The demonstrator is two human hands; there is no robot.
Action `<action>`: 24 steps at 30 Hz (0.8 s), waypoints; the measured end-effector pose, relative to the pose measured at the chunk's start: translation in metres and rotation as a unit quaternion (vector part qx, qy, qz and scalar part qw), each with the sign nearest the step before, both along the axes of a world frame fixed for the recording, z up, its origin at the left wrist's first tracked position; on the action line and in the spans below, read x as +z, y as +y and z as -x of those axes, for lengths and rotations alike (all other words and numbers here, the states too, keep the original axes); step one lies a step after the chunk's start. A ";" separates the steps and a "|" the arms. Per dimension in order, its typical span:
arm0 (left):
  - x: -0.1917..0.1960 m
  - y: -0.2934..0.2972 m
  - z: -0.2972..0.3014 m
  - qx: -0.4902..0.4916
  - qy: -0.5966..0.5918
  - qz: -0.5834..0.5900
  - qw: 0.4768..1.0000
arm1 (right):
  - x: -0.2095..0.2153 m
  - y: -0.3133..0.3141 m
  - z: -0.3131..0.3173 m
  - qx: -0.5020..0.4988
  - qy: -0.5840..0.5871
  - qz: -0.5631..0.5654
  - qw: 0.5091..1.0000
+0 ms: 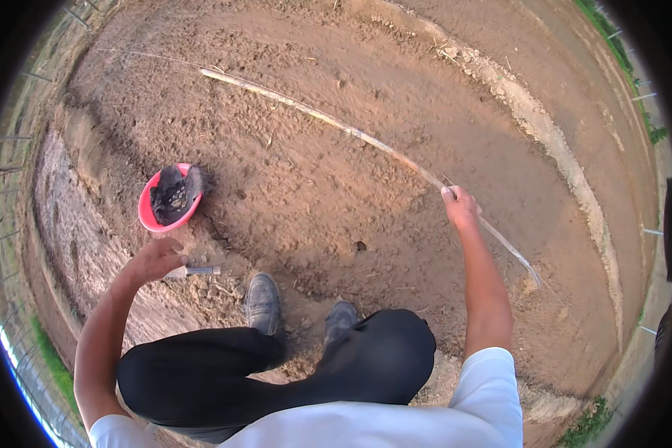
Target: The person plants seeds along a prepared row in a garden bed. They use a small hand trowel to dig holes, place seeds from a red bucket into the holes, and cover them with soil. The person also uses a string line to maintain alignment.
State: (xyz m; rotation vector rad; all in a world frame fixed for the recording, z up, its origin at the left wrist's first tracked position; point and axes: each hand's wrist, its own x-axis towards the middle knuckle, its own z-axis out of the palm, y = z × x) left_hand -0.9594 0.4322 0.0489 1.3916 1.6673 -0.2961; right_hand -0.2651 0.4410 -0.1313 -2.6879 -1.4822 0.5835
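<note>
My right hand [461, 206] is closed around a long pale stick [317, 113], toward its near right end. The stick stretches over the bare soil, its other end at the far left, where a thin line trails off from it. My left hand [157, 260] is curled over a short tool [203, 270] with a pale part by the fingers and a greyish tip pointing right; its exact kind is unclear. Just beyond that hand stands a red-pink bowl [146, 214] lined with dark material [166, 187], with small pale-grey pieces inside.
My two dusty shoes [263, 305] are on the soil below the stick. A low earth ridge [545, 134] curves along the right. At the left, a raised soil edge [82, 142] borders a paler strip. Thin posts [644, 96] and green plants [52, 358] line the rim.
</note>
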 end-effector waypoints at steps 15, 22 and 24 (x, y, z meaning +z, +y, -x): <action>-0.014 -0.064 0.002 0.177 -0.131 0.095 0.971 | -0.052 0.048 0.000 -0.004 -0.047 0.096 0.994; -0.010 -0.071 -0.010 0.180 -0.161 0.106 0.965 | -0.066 0.050 0.002 -0.018 -0.023 0.092 0.995; -0.007 -0.068 -0.022 0.191 -0.171 0.100 0.961 | -0.063 0.051 0.004 -0.031 0.014 0.100 0.994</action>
